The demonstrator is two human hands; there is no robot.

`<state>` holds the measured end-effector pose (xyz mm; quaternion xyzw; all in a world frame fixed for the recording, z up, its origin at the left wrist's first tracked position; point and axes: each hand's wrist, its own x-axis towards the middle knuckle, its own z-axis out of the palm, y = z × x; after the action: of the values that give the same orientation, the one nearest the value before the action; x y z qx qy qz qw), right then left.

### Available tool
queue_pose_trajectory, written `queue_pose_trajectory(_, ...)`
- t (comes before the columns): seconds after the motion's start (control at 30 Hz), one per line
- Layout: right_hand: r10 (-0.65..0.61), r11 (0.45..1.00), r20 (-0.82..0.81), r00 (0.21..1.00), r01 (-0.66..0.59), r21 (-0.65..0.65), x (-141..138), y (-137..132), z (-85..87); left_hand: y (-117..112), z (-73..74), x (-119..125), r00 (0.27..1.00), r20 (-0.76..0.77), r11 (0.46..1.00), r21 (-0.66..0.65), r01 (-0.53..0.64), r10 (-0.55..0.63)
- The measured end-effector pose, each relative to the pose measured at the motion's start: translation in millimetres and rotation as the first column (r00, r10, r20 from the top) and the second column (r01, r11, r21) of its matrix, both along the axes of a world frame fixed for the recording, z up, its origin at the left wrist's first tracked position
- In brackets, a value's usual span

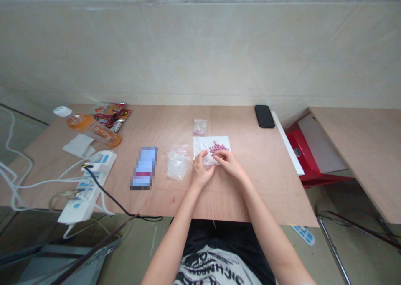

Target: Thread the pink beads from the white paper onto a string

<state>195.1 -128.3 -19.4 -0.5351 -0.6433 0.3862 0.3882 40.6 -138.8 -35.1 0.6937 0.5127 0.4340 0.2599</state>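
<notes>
A sheet of white paper (211, 150) lies on the plywood table (250, 184), with a cluster of small pink beads (218, 147) on its upper right part. My left hand (201, 171) rests at the sheet's lower left, fingertips on the paper. My right hand (228, 163) lies just below the beads, fingers pressed to the sheet near them. Whether either hand pinches the paper is hidden. A small plastic bag with pink contents (199, 127) lies above the sheet. A larger clear plastic bag (178, 164) lies left of my left hand.
A pixelated flat object (143, 168) lies further left. Beyond it are white power strips (89, 187) with cables, an orange bottle (94, 130), snack packets (112, 117) and a white tissue (78, 146). A black phone (265, 116) lies at the far edge, by the wall. A red-and-white object (305, 151) stands beyond the right edge.
</notes>
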Motion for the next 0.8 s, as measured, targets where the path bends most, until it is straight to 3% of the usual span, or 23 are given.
queue_pose_trajectory(0.27,-0.072,0.996,0.126,0.989,0.065,0.053,8.6,2.5,-4.3,-0.5,0.6,0.0,1.000,0.003,1.000,-0.008,-0.001,0.001)
queue_pose_trajectory(0.63,0.000,0.994,0.358,0.934,-0.037,0.099,-2.1,11.1,-12.2,-0.6,-1.6,0.2,1.000,-0.013,1.000,-0.016,-0.016,0.016)
queue_pose_trajectory(0.8,-0.024,0.996,0.329,0.944,-0.005,0.088,-2.0,8.1,-9.0,-0.6,-2.0,0.6,1.000,-0.003,1.000,-0.016,-0.017,0.017)
